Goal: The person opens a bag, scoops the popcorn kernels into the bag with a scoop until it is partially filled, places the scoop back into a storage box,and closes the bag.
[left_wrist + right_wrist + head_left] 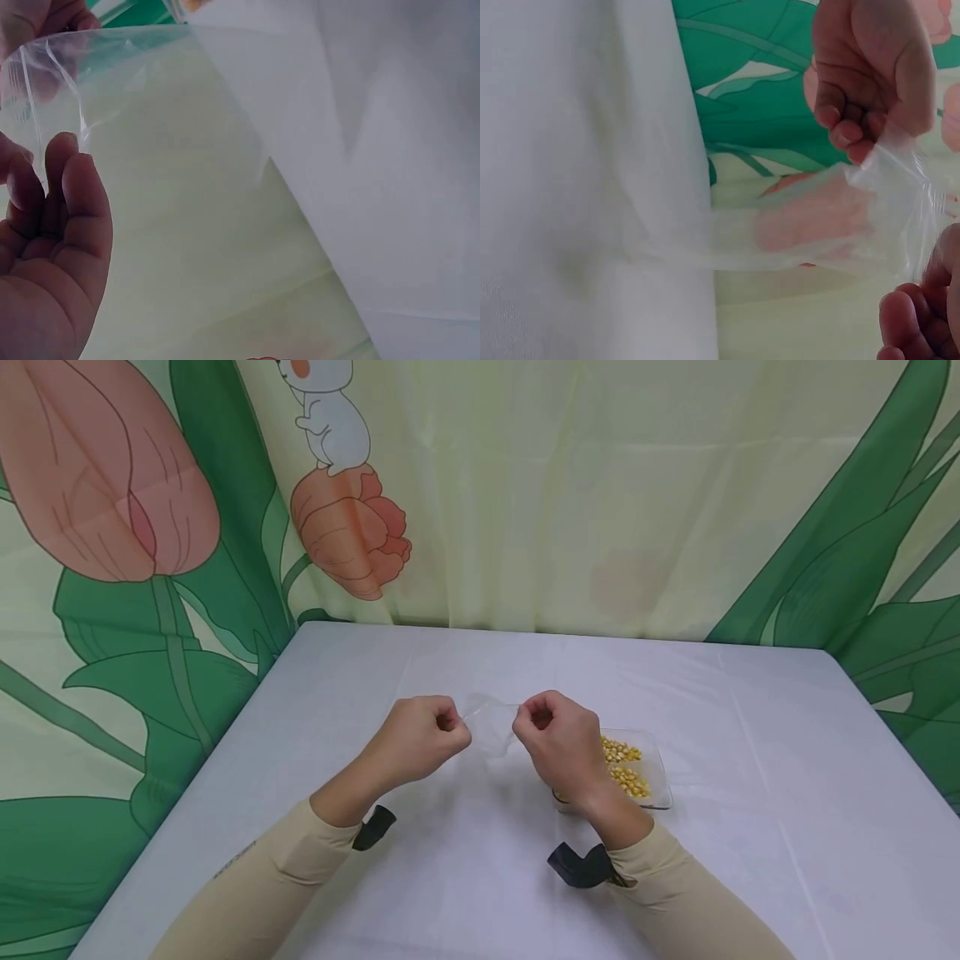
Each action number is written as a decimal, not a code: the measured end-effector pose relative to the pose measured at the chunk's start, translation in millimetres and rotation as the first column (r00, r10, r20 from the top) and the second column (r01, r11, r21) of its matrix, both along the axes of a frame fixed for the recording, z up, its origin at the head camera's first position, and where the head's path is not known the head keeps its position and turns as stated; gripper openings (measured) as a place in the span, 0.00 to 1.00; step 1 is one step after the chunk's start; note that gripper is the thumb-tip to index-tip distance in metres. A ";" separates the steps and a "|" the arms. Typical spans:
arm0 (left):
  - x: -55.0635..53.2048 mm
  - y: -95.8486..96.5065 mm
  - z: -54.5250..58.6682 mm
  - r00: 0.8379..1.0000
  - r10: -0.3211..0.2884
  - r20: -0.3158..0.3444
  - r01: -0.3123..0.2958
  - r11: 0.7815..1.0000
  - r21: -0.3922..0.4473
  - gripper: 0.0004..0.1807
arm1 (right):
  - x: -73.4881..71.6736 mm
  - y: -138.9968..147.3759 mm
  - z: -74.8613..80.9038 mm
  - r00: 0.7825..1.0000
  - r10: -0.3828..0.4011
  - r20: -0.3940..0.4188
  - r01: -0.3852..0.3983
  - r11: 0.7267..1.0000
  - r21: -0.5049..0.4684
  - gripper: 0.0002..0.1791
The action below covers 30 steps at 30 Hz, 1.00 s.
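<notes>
A thin, clear plastic bag (491,731) hangs between both hands above the white table. My left hand (420,739) pinches one upper corner between thumb and curled fingers. My right hand (562,743) pinches the opposite upper corner, so the top edge is stretched between them. In the left wrist view the see-through bag (172,135) spreads beside the left hand (60,247). The right wrist view shows the bag (840,217) creased near its top, its lower part trailing toward the left, with the right hand (930,307) at its edge.
Right of the bag stands a clear dish (660,781) with yellow corn kernels (622,752), partly hidden behind the right hand. A small pale object (562,806) shows under the right wrist. A white cloth covers the table (465,877); a flower-printed curtain (525,510) hangs behind.
</notes>
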<state>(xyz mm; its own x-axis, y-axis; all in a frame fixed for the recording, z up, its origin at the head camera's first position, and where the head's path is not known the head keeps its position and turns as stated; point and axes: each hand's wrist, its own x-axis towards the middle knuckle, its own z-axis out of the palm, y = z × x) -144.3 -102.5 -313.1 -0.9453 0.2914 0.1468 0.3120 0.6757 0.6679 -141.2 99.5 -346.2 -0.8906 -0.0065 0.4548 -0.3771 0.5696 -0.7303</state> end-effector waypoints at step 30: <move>-3.2 -2.9 6.9 0.989 -0.019 0.146 0.020 1.000 -0.007 0.05 | -5.7 10.1 -6.5 0.991 -0.005 -0.136 0.046 0.954 0.298 0.04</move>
